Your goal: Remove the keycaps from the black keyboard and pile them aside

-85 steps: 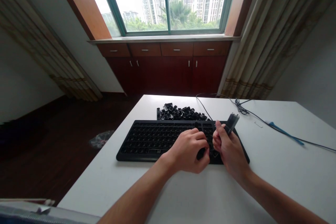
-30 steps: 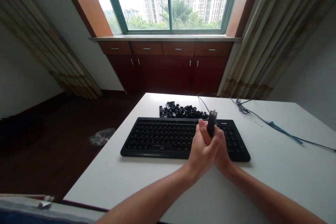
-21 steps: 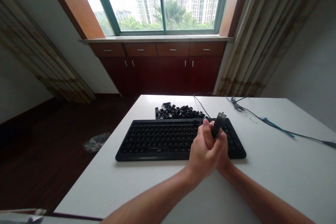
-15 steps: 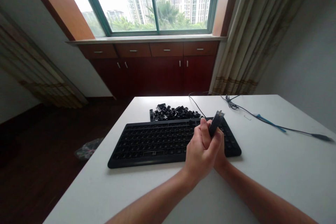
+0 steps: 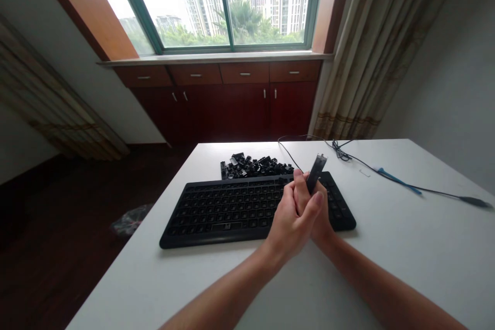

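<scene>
A keyboard (image 5: 216, 240) lies on the white table, most of its keycaps off and a long bare slot at the space bar's place. Above its right part, my left hand (image 5: 290, 219) and my right hand (image 5: 323, 216) are pressed together. Between them stands a long black space bar keycap (image 5: 317, 169), tilted up and away, its underside fittings showing at the upper end. Both hands are closed around its lower part, which is hidden. The right hand's fingers are largely covered by the left. Behind the keyboard is a pile of loose black keycaps (image 5: 255, 166).
On the table's right side a black cable (image 5: 436, 192) runs past a blue strip-like tool (image 5: 400, 181) and a thin bent wire (image 5: 364, 173). A plastic bag (image 5: 131, 220) sits on the floor left of the table (image 5: 406, 232). Cabinets (image 5: 232, 111) line the window wall.
Both hands have shifted slightly left and upward with the keycap. My left thumb has lifted away from the keycap's side. The keyboard and the pile stay put.
</scene>
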`<state>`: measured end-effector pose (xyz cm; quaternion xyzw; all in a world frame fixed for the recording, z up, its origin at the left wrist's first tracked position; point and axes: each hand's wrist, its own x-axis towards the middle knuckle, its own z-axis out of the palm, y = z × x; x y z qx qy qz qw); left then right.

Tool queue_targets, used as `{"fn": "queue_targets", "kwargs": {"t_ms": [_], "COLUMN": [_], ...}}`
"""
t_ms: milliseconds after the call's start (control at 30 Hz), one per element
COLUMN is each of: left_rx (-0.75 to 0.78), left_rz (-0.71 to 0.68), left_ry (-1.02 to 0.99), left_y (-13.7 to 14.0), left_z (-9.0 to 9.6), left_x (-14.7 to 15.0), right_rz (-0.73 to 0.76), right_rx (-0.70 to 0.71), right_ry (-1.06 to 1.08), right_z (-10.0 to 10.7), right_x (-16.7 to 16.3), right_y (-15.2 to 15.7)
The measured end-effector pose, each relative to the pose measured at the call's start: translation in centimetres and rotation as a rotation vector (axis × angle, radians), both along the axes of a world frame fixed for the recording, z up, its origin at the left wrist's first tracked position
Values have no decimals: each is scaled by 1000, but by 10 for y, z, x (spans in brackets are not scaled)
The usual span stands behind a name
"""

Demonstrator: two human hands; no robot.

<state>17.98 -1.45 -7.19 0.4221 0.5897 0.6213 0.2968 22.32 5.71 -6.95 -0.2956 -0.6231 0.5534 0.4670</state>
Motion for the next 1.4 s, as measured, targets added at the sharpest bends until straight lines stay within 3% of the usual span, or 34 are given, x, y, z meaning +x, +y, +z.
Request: {"fn": "queue_targets", "kwargs": {"t_ms": [100, 267, 367, 600, 800, 900, 1133, 1400], "left_rx": [2, -63, -81, -94, -23, 12, 26, -8], "left_rz": [-62, -161, -222, -186, 119, 177, -79, -124], "left_ry": [184, 779, 921, 852, 862, 770, 586, 330], "left_y": [-6, -10, -8, -7, -6, -6, -24, -29], "left_z": [4, 11, 10, 5, 8, 13, 18, -4], "left_x": [-16, -45, -53, -60, -73, -70, -53, -47], "right_rz": [10, 2, 66, 146, 215, 267, 281, 254], "right_rx": [-137, -241, -299, -447, -573, -667, -699, -617], "right_ry": [81, 208, 291, 442, 504, 550, 572, 523], "right_z": [4, 4, 7, 11, 16, 17, 14, 11], "right_x": [2, 10, 14, 14, 14, 13, 12, 9], "right_y": [4, 23, 29, 32, 18, 6, 0, -4]}}
